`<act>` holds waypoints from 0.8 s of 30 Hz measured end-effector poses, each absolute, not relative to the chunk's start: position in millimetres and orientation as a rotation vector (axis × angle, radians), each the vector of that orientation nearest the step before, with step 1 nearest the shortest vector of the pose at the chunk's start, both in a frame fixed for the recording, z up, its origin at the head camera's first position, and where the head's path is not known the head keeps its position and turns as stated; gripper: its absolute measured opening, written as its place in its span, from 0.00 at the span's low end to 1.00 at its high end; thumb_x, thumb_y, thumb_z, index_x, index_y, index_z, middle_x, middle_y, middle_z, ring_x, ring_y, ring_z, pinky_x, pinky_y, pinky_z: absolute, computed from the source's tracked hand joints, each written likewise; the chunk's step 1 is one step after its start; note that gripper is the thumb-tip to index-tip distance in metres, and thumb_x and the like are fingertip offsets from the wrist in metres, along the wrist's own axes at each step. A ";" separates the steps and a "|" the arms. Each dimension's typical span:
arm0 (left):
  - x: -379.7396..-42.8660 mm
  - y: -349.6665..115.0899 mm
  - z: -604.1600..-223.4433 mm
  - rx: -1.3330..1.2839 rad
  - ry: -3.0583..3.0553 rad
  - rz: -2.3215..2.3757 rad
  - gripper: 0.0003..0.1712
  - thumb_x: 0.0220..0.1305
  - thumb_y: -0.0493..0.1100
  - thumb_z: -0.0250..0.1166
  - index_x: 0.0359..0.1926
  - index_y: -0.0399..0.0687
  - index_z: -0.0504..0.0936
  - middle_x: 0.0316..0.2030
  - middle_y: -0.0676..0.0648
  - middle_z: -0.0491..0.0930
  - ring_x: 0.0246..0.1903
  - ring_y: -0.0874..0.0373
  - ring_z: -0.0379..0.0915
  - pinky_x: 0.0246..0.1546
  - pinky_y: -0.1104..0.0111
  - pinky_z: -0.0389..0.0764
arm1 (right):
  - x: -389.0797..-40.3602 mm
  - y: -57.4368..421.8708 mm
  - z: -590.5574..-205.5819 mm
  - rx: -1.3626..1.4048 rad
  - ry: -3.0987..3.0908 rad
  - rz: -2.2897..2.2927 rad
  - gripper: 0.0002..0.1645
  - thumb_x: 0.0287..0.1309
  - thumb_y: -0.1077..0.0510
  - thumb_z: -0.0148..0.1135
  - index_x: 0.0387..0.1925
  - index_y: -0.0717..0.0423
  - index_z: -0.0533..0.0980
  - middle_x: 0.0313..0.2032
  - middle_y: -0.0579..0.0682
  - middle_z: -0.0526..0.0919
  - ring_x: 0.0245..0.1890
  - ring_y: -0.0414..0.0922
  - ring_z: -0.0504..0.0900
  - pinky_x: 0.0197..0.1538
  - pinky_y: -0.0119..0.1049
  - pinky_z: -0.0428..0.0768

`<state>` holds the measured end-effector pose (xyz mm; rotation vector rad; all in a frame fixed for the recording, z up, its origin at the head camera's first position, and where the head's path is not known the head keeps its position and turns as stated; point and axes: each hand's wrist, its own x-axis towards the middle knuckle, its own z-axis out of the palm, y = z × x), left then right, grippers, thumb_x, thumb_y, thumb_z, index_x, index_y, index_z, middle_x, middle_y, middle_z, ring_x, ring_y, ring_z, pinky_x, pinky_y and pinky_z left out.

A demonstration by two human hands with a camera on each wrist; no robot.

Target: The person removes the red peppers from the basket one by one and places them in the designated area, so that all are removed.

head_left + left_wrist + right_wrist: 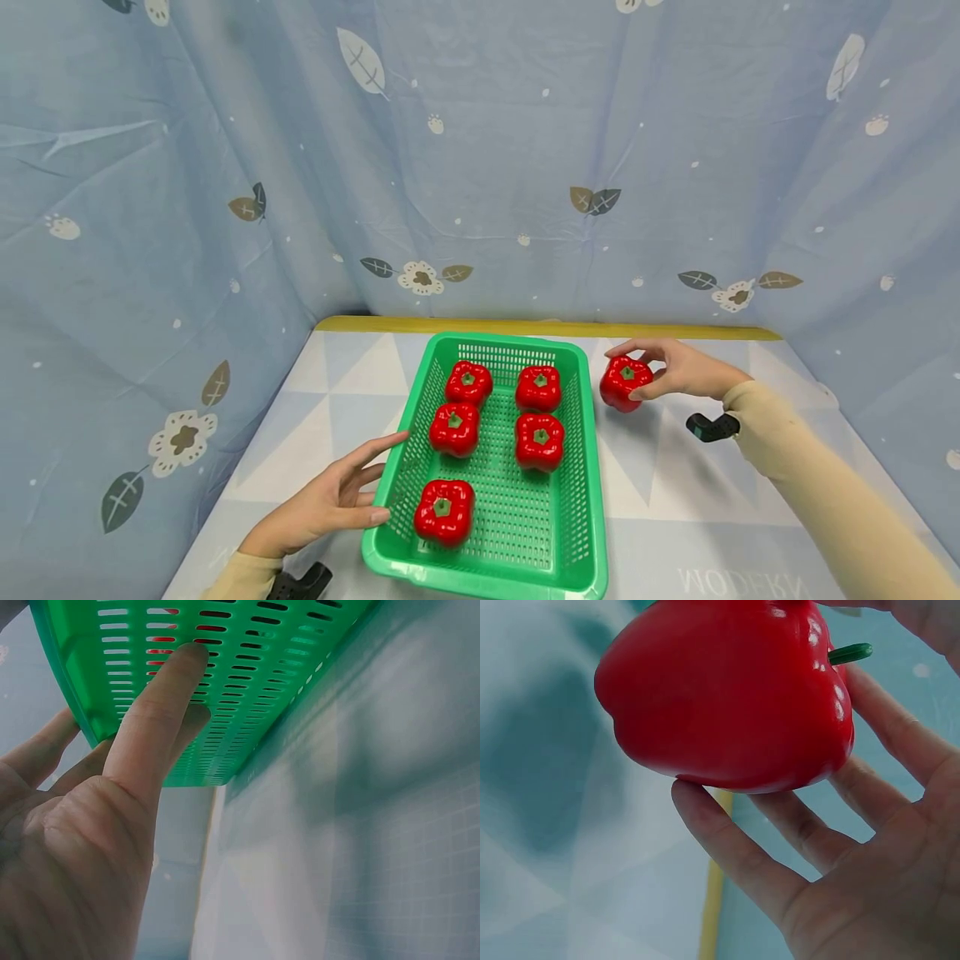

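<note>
Head view: right hand (678, 369) grasps a red pepper (622, 382) on the table just right of the green basket (577, 533), fingers curled round it, while left hand (322, 502) lies flat-fingered against the basket's left wall, apparently steadying it

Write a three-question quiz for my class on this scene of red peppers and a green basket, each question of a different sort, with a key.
1. How many glossy red bell peppers lie inside the green perforated plastic basket?
2. True or false: the left hand holds a pepper.
3. The right hand's grip is on: A) the basket rim, B) a red pepper outside the basket, C) nothing.

Key: 1. Five. 2. False; its straight fingers touch the basket's side. 3. B.
</note>
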<state>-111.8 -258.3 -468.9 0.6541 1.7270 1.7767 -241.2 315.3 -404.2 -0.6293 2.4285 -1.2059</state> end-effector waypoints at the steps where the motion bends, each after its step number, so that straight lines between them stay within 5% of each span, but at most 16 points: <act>1: -112.0 -258.3 -469.0 0.659 1.734 1.774 0.48 0.80 0.30 0.62 0.90 0.54 0.49 0.87 0.36 0.41 0.82 0.28 0.48 0.67 0.52 0.81 | -241.4 315.6 -406.4 -0.624 2.436 -1.200 0.37 0.61 0.59 0.79 0.71 0.47 0.79 0.61 0.55 0.84 0.60 0.59 0.79 0.53 0.45 0.90; 24: -112.4 -258.9 -470.8 0.651 1.746 1.766 0.47 0.81 0.31 0.62 0.90 0.57 0.50 0.88 0.38 0.39 0.82 0.24 0.42 0.68 0.53 0.81 | -245.9 318.9 -429.9 -0.623 2.464 -1.117 0.38 0.59 0.55 0.81 0.71 0.44 0.79 0.63 0.53 0.84 0.59 0.58 0.79 0.57 0.52 0.82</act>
